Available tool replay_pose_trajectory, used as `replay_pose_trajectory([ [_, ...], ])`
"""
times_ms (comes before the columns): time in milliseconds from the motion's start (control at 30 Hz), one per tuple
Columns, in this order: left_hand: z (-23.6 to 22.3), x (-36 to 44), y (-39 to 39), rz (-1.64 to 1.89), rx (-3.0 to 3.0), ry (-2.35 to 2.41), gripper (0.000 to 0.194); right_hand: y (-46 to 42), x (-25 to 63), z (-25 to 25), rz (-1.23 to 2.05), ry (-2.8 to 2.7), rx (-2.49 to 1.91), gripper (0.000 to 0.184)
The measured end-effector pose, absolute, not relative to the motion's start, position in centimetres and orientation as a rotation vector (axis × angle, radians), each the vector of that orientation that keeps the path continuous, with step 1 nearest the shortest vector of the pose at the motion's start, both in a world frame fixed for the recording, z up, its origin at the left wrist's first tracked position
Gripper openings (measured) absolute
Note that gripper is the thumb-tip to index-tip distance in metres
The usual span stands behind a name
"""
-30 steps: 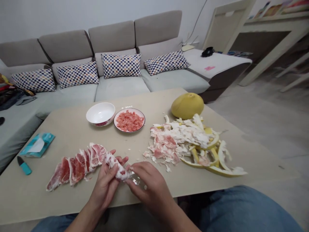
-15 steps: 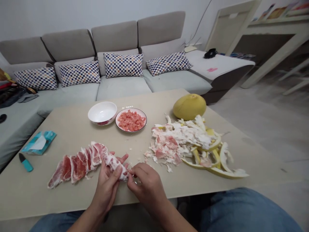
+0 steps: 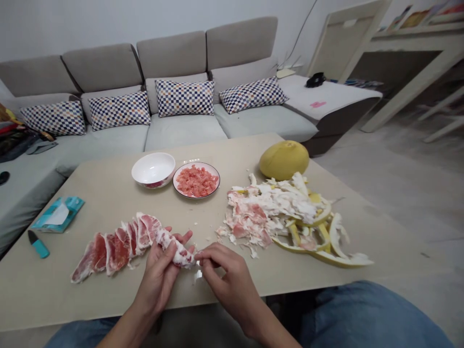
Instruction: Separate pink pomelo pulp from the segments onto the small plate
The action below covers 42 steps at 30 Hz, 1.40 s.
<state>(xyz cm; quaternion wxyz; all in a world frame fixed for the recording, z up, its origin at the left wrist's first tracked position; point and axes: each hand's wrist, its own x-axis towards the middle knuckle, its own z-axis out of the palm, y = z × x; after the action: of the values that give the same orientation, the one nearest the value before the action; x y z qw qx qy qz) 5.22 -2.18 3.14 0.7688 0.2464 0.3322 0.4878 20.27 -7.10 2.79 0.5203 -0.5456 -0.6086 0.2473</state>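
Observation:
My left hand (image 3: 157,273) is closed around a pomelo segment (image 3: 176,250), its white pith facing up with pink flesh showing through. At the segment's right end is my right hand (image 3: 226,275), thumb and forefinger pinched together. Whatever lies between those fingertips is too small to make out. Left of my left hand, several more pomelo segments (image 3: 118,244) lean in a row on the table. A plate of pink pomelo flesh pieces (image 3: 197,181) stands further back, beside a white bowl (image 3: 154,166).
A heap of peel and pith (image 3: 282,203) covers the table's right side, with a whole pomelo (image 3: 284,160) behind it. At the left lie a tissue pack (image 3: 60,215) and a teal-handled knife (image 3: 38,244). A sofa (image 3: 184,130) stands beyond the table (image 3: 101,193).
My right hand has shifted slightly to the right, its fingertips drawing back from the segment's end. The left hand still holds the segment in nearly the same place.

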Motion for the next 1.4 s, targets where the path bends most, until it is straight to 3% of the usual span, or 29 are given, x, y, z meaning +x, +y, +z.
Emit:
replay_pose_trajectory([
  [100, 3.3, 5.3, -2.3, 1.067, 0.531, 0.745, 0.031, -7.1, 19.9, 2.3, 0.496, -1.51, -1.314, 0.015],
  [500, 2.9, 5.4, -2.4, 1.06, 0.551, 0.813, 0.043, -6.4, 19.5, 1.3, 0.333, -1.624, -1.371, 0.015],
  [800, 3.2, 5.3, -2.3, 1.046, 0.623, 0.716, 0.05, -6.6, 20.6, 2.6, 0.613, -1.636, -1.341, 0.019],
  [967, 3.3, 5.2, -2.3, 0.994, 0.654, 0.683, 0.058, -6.6, 20.5, 2.9, 0.586, -1.64, -1.378, 0.018],
  [1167, 3.0, 4.4, -1.6, 0.89, 0.521, 0.52, 0.043, -5.9, 22.5, 2.9, 0.529, -1.475, -1.478, 0.013],
  [1300, 2.8, 3.9, -1.2, 0.898, 0.412, 0.458, 0.042, -5.4, 26.6, 2.2, 0.369, -1.367, -1.519, 0.019],
  [1400, 2.6, 3.9, -1.1, 0.916, 0.363, 0.452, 0.048, -5.3, 29.6, 1.1, 0.035, -1.403, -1.631, 0.019],
])
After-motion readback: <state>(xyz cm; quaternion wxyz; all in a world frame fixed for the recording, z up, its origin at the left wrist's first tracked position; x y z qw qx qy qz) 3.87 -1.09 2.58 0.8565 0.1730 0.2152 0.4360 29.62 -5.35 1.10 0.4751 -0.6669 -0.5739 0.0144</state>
